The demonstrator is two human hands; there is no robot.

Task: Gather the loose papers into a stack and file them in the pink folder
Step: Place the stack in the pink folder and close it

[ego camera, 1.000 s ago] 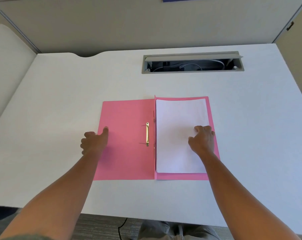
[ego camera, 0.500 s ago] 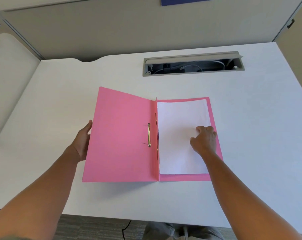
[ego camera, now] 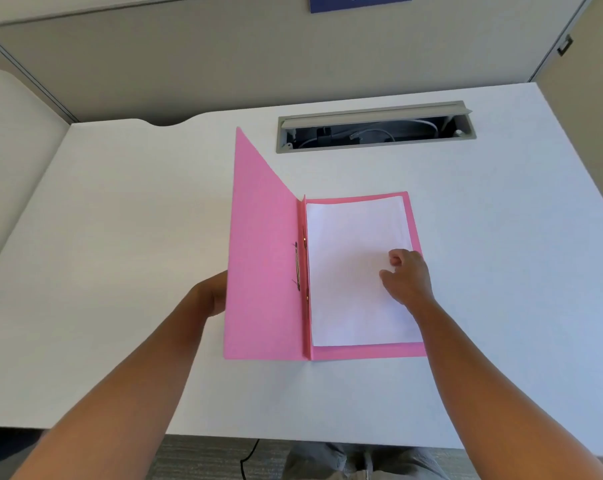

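— So where's the folder point(ego camera: 265, 271)?
— Mid-frame, long axis up-down, left cover raised by the left hand point(ego camera: 213, 294), fingers hidden behind it, grip unclear.
— Right hand point(ego camera: 409, 277)?
— Loosely curled, resting on the papers point(ego camera: 352, 271).

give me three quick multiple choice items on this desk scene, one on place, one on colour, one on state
1. Where does the stack of white papers lie?
A. on the right half of the folder
B. on the bare desk
C. in the cable tray

2. What colour is the card folder?
A. blue
B. pink
C. green

3. How does the folder's left cover stand?
A. flat on the desk
B. raised partway
C. shut over the papers

Key: A, pink borders frame the sheets; B, both halves are pink; B, the left hand holds its edge up while the right hand rests on the papers.
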